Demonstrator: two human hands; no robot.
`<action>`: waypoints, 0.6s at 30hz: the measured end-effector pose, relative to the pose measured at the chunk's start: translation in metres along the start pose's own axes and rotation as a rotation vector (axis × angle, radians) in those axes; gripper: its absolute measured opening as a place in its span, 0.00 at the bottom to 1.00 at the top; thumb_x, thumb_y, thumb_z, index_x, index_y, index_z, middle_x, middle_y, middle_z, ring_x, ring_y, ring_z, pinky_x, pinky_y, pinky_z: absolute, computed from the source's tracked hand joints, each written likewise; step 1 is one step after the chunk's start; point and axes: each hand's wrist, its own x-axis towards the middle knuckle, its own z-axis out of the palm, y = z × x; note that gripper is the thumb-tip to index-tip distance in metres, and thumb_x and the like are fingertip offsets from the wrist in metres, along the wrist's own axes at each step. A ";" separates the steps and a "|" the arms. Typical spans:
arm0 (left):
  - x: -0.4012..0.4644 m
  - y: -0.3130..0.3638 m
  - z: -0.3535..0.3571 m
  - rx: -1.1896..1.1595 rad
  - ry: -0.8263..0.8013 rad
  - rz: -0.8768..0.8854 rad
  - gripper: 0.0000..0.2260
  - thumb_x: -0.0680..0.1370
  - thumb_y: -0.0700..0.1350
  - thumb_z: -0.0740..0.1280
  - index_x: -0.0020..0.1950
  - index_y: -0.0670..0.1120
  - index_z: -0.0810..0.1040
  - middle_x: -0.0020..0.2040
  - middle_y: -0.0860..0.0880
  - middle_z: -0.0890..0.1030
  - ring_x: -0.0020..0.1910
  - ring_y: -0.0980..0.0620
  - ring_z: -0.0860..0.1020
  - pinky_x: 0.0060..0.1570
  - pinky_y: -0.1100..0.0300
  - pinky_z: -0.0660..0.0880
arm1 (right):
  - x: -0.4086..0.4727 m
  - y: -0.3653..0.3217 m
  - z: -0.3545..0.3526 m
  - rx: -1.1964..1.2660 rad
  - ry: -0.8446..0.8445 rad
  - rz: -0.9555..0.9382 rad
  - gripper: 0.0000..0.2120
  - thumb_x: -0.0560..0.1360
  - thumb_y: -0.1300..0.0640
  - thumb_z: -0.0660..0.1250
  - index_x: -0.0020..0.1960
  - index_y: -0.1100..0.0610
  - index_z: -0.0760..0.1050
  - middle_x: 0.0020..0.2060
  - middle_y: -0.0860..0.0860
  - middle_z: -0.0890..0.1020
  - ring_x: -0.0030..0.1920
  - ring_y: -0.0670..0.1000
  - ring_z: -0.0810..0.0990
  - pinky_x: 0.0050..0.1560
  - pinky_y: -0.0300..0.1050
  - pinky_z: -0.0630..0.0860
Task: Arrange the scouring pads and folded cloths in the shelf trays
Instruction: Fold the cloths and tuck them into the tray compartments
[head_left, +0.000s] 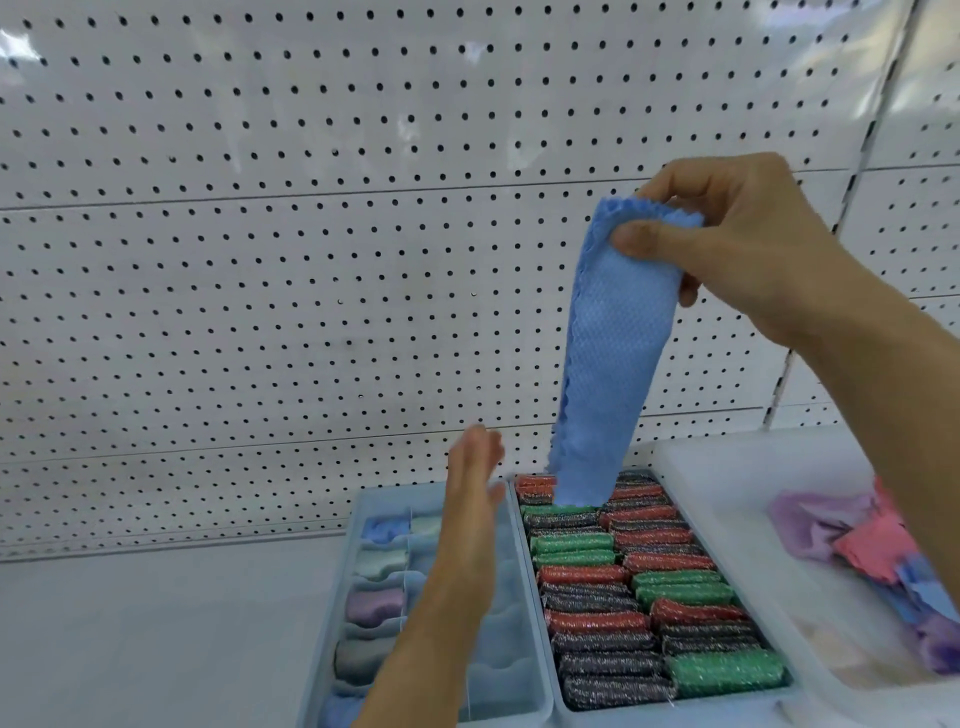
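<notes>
The tray of scouring pads (639, 587) is filled in 2 columns. The cloth tray (524, 649) holds folded cloths at left; its right side appears unfilled. The left hand (470, 512) hovers flat, fingers straight. The right hand (727, 244) pinches a hanging blue cloth (608, 364). Loose cloths (878, 551) remain in the bin (727, 499).
</notes>
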 end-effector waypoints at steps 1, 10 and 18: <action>-0.001 0.011 0.008 0.062 -0.048 0.107 0.34 0.69 0.74 0.60 0.71 0.60 0.65 0.70 0.61 0.71 0.65 0.66 0.70 0.65 0.61 0.68 | 0.000 0.000 0.001 -0.018 -0.032 0.004 0.02 0.73 0.62 0.72 0.43 0.60 0.80 0.35 0.60 0.80 0.30 0.51 0.75 0.25 0.42 0.72; 0.011 0.018 0.032 0.416 -0.377 -0.059 0.15 0.68 0.50 0.78 0.49 0.44 0.80 0.44 0.48 0.86 0.44 0.49 0.85 0.56 0.43 0.78 | -0.002 -0.007 -0.005 0.016 -0.124 0.004 0.02 0.72 0.61 0.73 0.42 0.58 0.80 0.36 0.58 0.80 0.32 0.52 0.73 0.25 0.41 0.70; 0.013 0.009 -0.021 0.418 -0.608 -0.060 0.36 0.68 0.66 0.72 0.73 0.55 0.67 0.68 0.57 0.76 0.68 0.58 0.73 0.71 0.52 0.67 | -0.010 0.002 -0.013 -0.005 -0.253 0.080 0.03 0.72 0.60 0.73 0.42 0.60 0.80 0.33 0.52 0.80 0.31 0.47 0.74 0.27 0.39 0.71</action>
